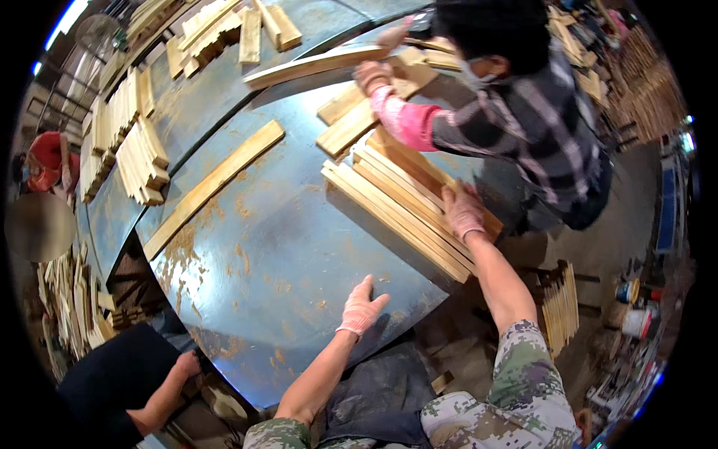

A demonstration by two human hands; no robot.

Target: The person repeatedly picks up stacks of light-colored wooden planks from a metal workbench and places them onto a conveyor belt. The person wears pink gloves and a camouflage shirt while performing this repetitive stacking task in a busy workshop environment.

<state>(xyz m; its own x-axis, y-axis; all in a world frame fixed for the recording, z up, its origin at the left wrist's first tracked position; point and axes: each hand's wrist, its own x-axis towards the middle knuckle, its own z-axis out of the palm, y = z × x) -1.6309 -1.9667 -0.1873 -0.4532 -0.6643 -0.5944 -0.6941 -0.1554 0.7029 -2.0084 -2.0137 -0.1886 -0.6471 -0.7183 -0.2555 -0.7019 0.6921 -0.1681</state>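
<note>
My right hand (464, 209), in a thin pale pink glove, is closed over a wooden board at the right side of a stack of long boards (396, 217). The boards lie side by side near the table's right edge, and the palm hides part of the gripped one. My left hand (362, 307), gloved the same way, hovers above the metal table (269, 247) near its front edge. Its fingers are spread and hold nothing. Farther left, a single long board (217, 187) lies flat on the tabletop.
Across the table a person in a plaid shirt (516, 127) holds another long board (314, 66) with gloved hands. Short boards (348, 120) lie beside the stack. More board piles (142, 161) stand at the left. Another person's arm (161, 393) shows at lower left. Sawdust (183, 262) is scattered about.
</note>
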